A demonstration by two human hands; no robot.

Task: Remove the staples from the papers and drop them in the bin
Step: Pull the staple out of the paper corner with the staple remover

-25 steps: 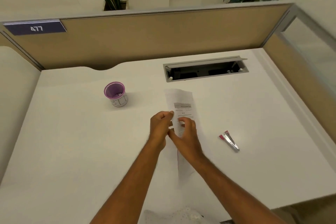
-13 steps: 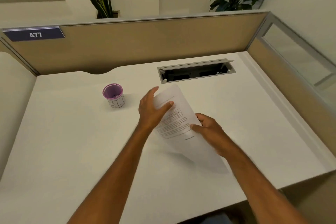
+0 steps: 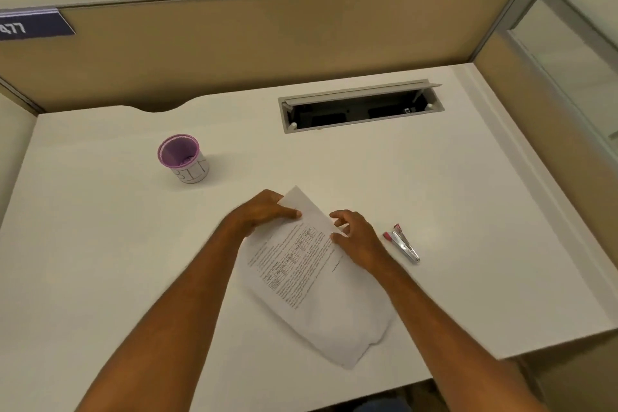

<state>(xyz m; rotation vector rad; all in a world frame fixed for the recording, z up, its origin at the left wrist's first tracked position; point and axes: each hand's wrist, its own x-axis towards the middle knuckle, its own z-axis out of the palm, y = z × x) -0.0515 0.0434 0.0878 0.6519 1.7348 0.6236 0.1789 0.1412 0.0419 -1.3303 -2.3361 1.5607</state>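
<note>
A printed set of papers (image 3: 314, 281) lies slanted on the white desk (image 3: 100, 244), its far corner raised. My left hand (image 3: 264, 211) pinches that upper corner between thumb and fingers. My right hand (image 3: 357, 237) rests on the right edge of the papers with its fingers spread and nothing in it. A small purple bin (image 3: 182, 157) with a white label stands at the back left, apart from both hands. A silver and red staple remover (image 3: 403, 246) lies on the desk just right of my right hand. No staple is visible.
An open cable tray (image 3: 361, 107) is cut into the desk at the back. Tan partition walls (image 3: 267, 40) close off the back and the right side. The desk's front edge runs close to my body.
The papers have come down from the air and now lie mostly flat on the desk. My right hand has let go of their edge, uncovering the staple remover.
</note>
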